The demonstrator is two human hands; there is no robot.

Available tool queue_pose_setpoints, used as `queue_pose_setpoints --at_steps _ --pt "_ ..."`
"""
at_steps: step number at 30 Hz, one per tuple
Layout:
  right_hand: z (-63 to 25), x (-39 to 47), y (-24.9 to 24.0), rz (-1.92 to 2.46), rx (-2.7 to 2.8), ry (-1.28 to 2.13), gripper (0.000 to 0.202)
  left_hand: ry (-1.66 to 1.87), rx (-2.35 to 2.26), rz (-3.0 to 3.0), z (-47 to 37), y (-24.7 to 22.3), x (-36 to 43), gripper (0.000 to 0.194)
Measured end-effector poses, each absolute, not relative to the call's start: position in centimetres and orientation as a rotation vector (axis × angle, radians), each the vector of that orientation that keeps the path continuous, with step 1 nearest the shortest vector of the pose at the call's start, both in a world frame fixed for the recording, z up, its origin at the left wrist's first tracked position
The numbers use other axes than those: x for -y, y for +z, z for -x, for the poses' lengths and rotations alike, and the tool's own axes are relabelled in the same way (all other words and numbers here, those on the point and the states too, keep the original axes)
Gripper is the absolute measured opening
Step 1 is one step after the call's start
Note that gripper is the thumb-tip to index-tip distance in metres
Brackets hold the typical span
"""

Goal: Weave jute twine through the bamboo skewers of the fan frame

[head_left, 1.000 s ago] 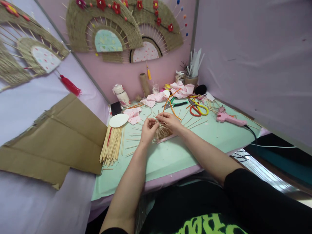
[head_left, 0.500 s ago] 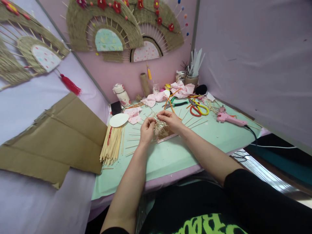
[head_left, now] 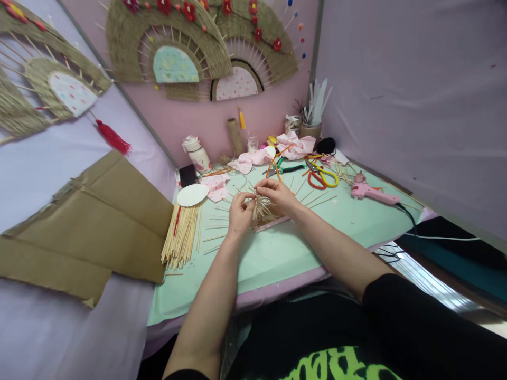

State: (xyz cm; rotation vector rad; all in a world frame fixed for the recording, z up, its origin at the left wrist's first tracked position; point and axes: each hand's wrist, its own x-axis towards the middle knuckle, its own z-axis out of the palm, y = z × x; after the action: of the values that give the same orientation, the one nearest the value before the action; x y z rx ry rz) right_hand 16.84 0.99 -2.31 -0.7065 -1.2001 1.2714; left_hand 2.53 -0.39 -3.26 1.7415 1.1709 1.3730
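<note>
Left hand shifted slightly toward right hand since earlier frame. Both hands: fingers narrowed, pinching pale fibre strands. Strands: above brown, pink-edged piece on tabletop, thin sticks fanned around. Scissors, pink glue gun: right of hands.
</note>
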Motion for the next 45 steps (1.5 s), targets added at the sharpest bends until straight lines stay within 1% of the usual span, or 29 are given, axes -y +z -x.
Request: queue_pose_setpoints --at_steps 7,13,16,21,29,33,37,45 --pt "-16.9 -1.0 -2.4 0.672 1.199 1.303 0.019 1.368 -1.052 -1.702 -2.8 -3.0 0.4 0.016" --pt "-16.8 -1.3 -2.6 0.643 1.173 1.27 0.017 1.369 -1.019 -1.546 -2.8 -2.7 0.6 0.013" --pt "-16.9 -1.2 -2.5 0.667 1.138 1.267 0.019 1.361 -0.998 -1.386 -2.6 -3.0 0.3 0.019" --pt "-16.8 -0.7 -2.1 0.638 1.099 1.375 0.02 1.368 -0.974 -1.185 -2.4 -3.2 -0.2 0.027" --pt "-16.8 -1.0 -2.4 0.621 1.131 1.385 0.023 1.206 -0.934 -1.31 -2.5 -3.3 0.0 0.029" --pt "-16.7 -1.0 -2.5 0.68 1.161 1.374 0.025 1.246 -0.991 -1.247 -2.5 -3.0 0.2 0.031" --pt "-16.4 -0.8 -2.5 0.731 1.212 1.363 0.031 1.318 -1.015 -1.251 -2.4 -3.1 0.0 0.033" --pt "-16.3 -0.5 -2.4 0.861 1.291 1.37 0.018 1.437 -0.912 -1.188 -2.3 -3.7 -0.6 0.033"
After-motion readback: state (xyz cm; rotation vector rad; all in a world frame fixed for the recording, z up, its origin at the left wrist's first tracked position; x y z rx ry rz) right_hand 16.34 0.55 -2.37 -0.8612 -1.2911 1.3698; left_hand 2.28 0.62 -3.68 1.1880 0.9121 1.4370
